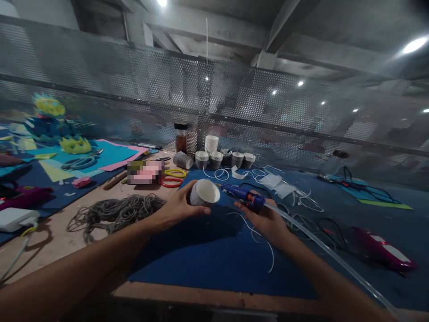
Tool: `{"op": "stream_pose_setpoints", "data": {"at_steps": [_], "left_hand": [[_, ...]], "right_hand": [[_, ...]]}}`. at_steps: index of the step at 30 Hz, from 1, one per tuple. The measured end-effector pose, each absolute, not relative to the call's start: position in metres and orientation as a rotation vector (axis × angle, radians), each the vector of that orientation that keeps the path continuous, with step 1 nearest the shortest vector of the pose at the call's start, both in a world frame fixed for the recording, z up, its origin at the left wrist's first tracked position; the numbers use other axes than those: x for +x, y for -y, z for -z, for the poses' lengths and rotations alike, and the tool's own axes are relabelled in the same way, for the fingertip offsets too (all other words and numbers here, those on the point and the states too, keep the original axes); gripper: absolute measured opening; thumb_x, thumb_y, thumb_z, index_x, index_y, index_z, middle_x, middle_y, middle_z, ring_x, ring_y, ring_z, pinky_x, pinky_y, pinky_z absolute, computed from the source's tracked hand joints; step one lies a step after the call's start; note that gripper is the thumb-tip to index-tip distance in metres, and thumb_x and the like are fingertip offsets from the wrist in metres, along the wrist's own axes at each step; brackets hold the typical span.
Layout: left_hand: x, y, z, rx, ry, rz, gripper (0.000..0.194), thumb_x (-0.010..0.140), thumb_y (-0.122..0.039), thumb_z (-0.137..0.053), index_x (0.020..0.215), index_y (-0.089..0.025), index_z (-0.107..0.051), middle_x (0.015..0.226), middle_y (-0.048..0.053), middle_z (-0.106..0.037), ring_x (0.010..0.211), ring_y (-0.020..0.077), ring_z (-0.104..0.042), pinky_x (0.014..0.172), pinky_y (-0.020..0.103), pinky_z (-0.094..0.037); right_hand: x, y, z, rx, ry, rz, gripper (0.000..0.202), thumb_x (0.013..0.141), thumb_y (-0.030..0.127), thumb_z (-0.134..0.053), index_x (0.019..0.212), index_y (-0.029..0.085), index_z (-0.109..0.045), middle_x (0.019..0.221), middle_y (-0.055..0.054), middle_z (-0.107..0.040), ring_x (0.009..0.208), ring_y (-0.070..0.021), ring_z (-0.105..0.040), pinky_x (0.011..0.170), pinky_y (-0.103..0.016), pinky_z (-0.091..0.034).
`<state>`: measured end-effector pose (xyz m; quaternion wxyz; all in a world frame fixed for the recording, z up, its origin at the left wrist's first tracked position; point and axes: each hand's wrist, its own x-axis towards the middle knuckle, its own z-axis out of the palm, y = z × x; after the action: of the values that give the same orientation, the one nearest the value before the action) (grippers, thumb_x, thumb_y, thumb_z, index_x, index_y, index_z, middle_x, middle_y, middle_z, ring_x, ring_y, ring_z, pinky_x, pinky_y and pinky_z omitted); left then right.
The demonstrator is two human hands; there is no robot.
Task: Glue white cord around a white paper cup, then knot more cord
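Tilted over the blue mat [201, 255], a grey-sided paper cup [205, 192] with a white inside is held in my left hand [181, 206], thumb below its rim. My right hand [264, 219] grips a blue glue gun [244, 197]; its tip points left, close to the cup's rim. A long clear glue stick [321, 243] runs out of the gun's back toward the lower right. Below the gun, a loose white cord [258, 232] lies on the mat.
Several small wrapped cups [216, 159] stand behind, near stacked white cups [211, 143] and a brown jar [181, 138]. Left lie tangled grey cord [124, 212], red and yellow scissors [172, 177] and coloured paper [114, 156]. A magenta device [384, 248] sits right.
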<state>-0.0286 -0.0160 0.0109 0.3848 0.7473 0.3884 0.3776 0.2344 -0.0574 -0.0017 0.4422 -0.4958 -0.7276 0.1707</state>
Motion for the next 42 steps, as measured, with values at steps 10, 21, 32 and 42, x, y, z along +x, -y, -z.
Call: {"op": "stream_pose_setpoints", "data": {"at_steps": [10, 21, 32, 42], "left_hand": [[-0.025, 0.021, -0.013, 1.887, -0.840, -0.958, 0.071, 0.064, -0.038, -0.083, 0.126, -0.019, -0.055, 0.128, 0.008, -0.062, 0.121, 0.0283, -0.055, 0.106, 0.039, -0.040], [-0.027, 0.022, -0.012, 1.954, -0.895, -0.962, 0.074, 0.064, -0.041, -0.082, 0.128, -0.019, -0.053, 0.124, 0.009, -0.064, 0.115, 0.0294, -0.057, 0.103, 0.043, -0.042], [-0.027, 0.014, -0.002, 1.937, -0.902, -0.978, 0.078, 0.060, -0.039, -0.084, 0.129, -0.020, -0.053, 0.123, 0.009, -0.063, 0.114, 0.0295, -0.057, 0.102, 0.043, -0.042], [-0.027, 0.015, -0.004, 1.955, -0.952, -0.992, 0.079, 0.059, -0.043, -0.084, 0.127, -0.020, -0.053, 0.124, 0.008, -0.064, 0.118, 0.0302, -0.055, 0.103, 0.039, -0.042]], "right_hand": [[0.232, 0.069, -0.015, -1.167, 1.939, -0.347, 0.024, 0.089, 0.041, -0.061, 0.079, 0.020, -0.053, 0.067, 0.003, -0.054, 0.058, -0.0121, -0.049, 0.055, -0.024, -0.036], [0.232, 0.071, -0.015, -1.140, 1.990, -0.311, 0.021, 0.091, 0.038, -0.057, 0.080, 0.020, -0.055, 0.075, 0.000, -0.056, 0.063, -0.0132, -0.050, 0.056, -0.025, -0.037], [0.232, 0.073, -0.019, -1.213, 2.016, -0.309, 0.022, 0.092, 0.038, -0.056, 0.079, 0.022, -0.051, 0.073, 0.001, -0.053, 0.059, -0.0128, -0.047, 0.055, -0.025, -0.035], [0.234, 0.071, -0.013, -1.216, 2.014, -0.304, 0.023, 0.093, 0.040, -0.055, 0.080, 0.021, -0.051, 0.074, 0.000, -0.053, 0.061, -0.0133, -0.048, 0.056, -0.025, -0.035]]}}
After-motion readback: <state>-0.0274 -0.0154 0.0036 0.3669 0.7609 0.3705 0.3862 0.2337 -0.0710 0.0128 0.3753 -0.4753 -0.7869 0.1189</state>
